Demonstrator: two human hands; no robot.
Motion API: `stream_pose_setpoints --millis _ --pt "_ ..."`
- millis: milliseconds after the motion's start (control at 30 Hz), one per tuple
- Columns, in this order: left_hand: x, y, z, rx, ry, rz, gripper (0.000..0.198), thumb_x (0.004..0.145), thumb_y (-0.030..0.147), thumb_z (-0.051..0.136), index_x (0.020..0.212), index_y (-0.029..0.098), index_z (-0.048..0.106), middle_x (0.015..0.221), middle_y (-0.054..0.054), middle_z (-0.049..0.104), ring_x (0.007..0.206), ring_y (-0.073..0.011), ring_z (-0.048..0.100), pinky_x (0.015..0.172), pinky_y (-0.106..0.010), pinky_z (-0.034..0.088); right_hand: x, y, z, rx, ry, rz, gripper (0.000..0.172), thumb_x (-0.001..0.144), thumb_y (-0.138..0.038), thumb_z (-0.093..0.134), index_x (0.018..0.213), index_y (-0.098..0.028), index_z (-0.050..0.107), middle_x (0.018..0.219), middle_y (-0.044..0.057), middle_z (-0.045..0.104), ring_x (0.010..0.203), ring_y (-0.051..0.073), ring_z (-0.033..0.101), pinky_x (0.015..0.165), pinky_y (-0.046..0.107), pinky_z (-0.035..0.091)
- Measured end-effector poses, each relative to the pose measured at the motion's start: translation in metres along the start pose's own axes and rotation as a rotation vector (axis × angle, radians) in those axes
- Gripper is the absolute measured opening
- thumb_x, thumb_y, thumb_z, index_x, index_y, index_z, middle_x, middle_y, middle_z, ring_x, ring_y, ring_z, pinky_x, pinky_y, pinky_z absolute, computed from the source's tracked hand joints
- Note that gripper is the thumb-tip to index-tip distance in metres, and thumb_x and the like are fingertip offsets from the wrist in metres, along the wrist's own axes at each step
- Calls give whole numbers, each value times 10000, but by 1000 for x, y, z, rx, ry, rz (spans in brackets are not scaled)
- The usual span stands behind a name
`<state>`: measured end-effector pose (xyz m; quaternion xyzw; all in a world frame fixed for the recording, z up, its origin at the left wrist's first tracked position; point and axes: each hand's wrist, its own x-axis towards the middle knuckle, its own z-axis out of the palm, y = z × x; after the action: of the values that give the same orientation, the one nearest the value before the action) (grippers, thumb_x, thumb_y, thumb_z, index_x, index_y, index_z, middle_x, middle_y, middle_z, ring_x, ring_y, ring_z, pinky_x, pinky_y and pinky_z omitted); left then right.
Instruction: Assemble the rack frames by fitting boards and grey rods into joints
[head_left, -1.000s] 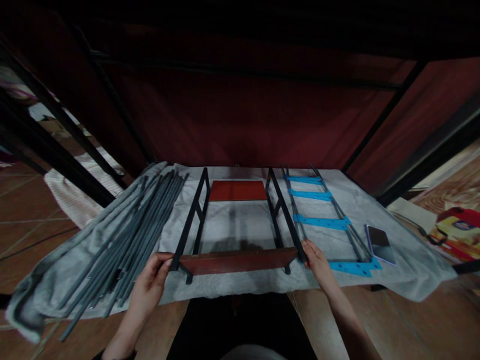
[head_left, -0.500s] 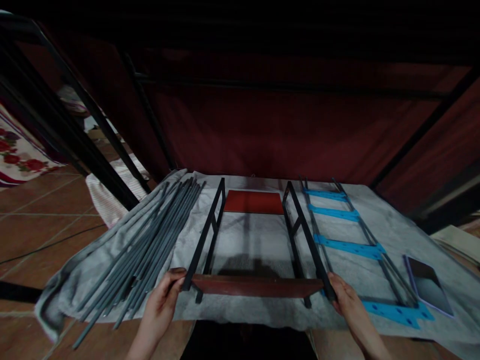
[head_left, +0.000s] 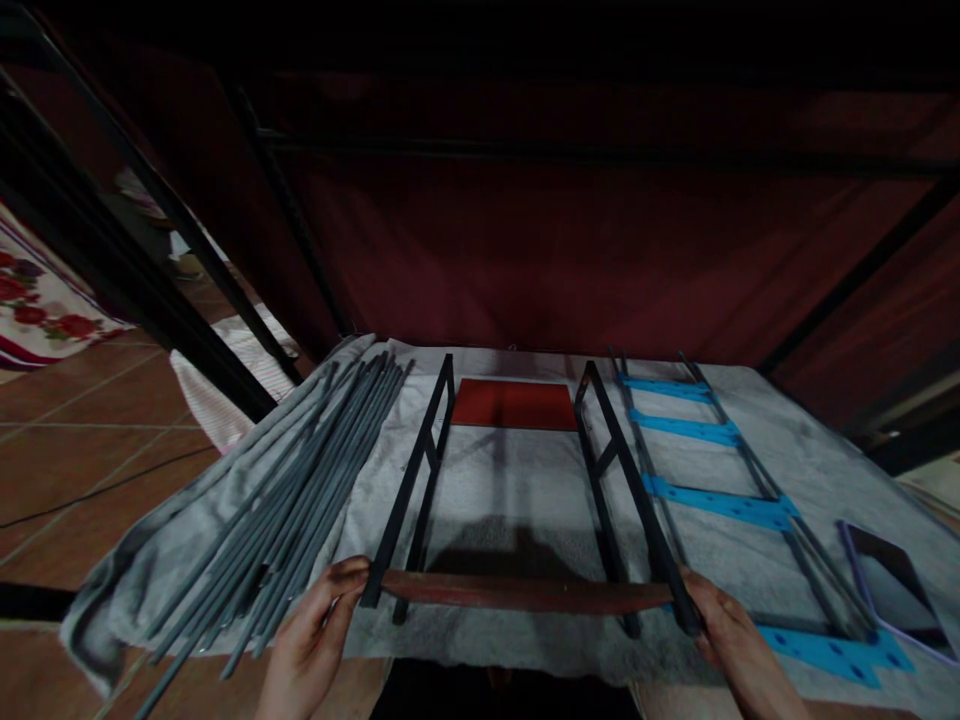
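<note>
A dark metal frame (head_left: 634, 478) stands between my hands on the grey cloth. An orange-red panel (head_left: 514, 404) spans its far end, and a dark red board (head_left: 525, 592) crosses its near end. My left hand (head_left: 319, 620) grips the frame's near left corner, thumb and fingers closed on the bar. At the opposite near corner my right hand (head_left: 724, 620) is closed on the bar, its fingertips partly hidden behind it. To the left lies a bundle of grey tubes (head_left: 315, 500). On the right is a rack of dark rods with blue brackets (head_left: 720, 500).
The grey cloth (head_left: 517, 480) lies under everything, over a tiled floor (head_left: 75, 460). A phone (head_left: 896, 580) rests at the right. Dark metal posts (head_left: 202, 340) rise at the left, and a dark red curtain (head_left: 562, 260) hangs behind.
The frame's near end has come slightly closer to me and lower, with both hands still holding it. My view has shifted a little, so the blue-bracketed rack and phone appear farther right.
</note>
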<state>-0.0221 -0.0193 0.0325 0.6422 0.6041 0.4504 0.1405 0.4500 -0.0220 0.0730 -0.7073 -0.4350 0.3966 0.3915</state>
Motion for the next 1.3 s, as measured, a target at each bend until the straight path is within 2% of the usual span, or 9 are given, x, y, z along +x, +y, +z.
stream_pose_setpoints --millis 233,467,567,667,800,933,1067,1167,1300 --pt "6 13 -8 -66 -50 -177 408 810 629 657 856 236 756 990 -94 771 961 -269 735 851 -349 612 3 26 -1 30 66 45 451 665 -712 605 667 -274 710 818 64 751 911 316 695 797 359 582" --pt "24 35 -14 -122 -153 -295 495 767 709 659 840 226 738 729 -36 701 651 -201 665 571 -267 570 7 53 -15 56 46 250 565 666 -690 653 1007 -250 750 833 49 752 709 250 668 594 319 550" --pt "27 41 -12 -142 -163 -294 500 771 717 648 787 223 717 616 -6 611 533 -162 577 493 -245 515 8 53 -11 33 101 237 534 660 -682 641 961 -257 760 1020 85 768 912 301 705 677 344 586" --pt "26 40 -10 -156 -116 -307 541 712 757 674 759 220 723 700 -43 671 637 -197 640 551 -260 552 3 55 -2 -10 194 150 496 696 -674 603 933 -268 760 1107 99 754 1070 330 679 756 368 593" --pt "23 30 -15 -170 -157 -366 511 694 729 710 797 229 739 762 -57 702 725 -231 671 613 -287 580 -2 50 1 -39 168 96 448 791 -684 544 814 -275 725 905 80 748 886 298 685 670 355 562" --pt "42 21 -23 -268 -175 -451 498 785 689 653 944 227 744 873 -77 739 827 -253 699 708 -320 595 28 14 -23 -95 60 -70 542 865 -717 452 670 -246 636 591 32 583 590 208 550 576 327 475" --pt "102 19 -6 -361 -116 -454 508 802 634 681 1060 198 716 1088 -107 731 1000 -270 683 808 -343 580 105 -53 -36 -158 174 -315 433 824 -639 552 712 -226 620 652 27 590 648 189 542 600 298 448" --pt "160 17 25 -439 -103 -438 551 736 609 754 1074 179 691 1131 -109 704 1053 -259 658 817 -329 562 173 -106 -3 -212 36 -464 329 858 -521 526 789 -227 657 783 39 678 763 206 592 679 296 467" --pt "220 15 71 -558 -119 -458 582 672 560 814 1065 157 666 1045 -78 689 947 -201 652 765 -276 530 245 -155 73 -403 -204 -605 179 860 -299 547 794 -217 692 820 24 713 789 188 623 759 286 458"
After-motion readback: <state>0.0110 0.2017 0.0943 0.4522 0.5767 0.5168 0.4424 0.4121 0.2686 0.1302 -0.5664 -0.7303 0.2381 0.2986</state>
